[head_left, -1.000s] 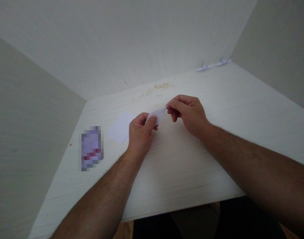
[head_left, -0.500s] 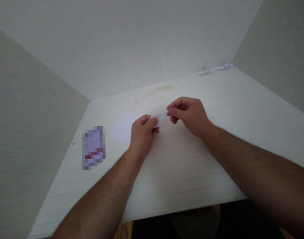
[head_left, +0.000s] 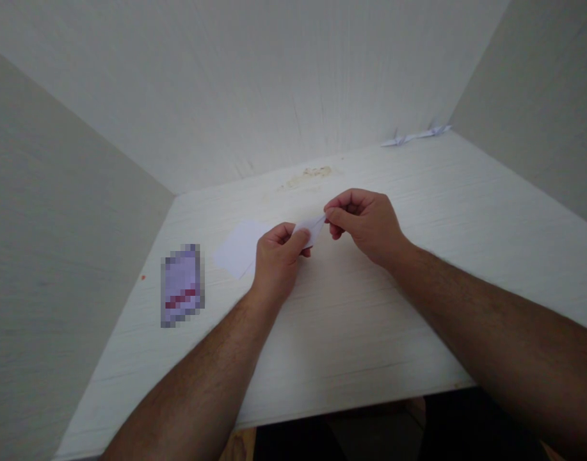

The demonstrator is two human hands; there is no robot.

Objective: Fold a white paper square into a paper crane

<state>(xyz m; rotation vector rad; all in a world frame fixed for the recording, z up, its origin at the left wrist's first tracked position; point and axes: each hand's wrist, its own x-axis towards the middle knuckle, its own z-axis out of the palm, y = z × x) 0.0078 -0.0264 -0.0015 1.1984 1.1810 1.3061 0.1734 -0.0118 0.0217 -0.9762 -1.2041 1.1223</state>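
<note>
Between my two hands is a small piece of folded white paper (head_left: 314, 229), held above the table. My left hand (head_left: 280, 256) is closed on its near left part, thumb on top and fingers beneath. With thumb and forefinger, my right hand (head_left: 363, 221) pinches the paper's narrow tip at the upper right. A crease or edge runs along the paper towards that tip; my fingers hide both ends. Behind my left hand lie white paper sheets (head_left: 238, 248), flat on the table and partly covered by the hand.
A blurred-out purple, phone-shaped item (head_left: 182, 285) lies on the left of the white table (head_left: 351, 339). Two folded paper figures (head_left: 415, 136) rest along the back wall at the right. A brownish stain (head_left: 317, 172) marks the back. Walls enclose three sides.
Both hands keep their hold on the folded paper. The whole scene shifts very slightly in view, and the paper's angle between the hands differs a little.
</note>
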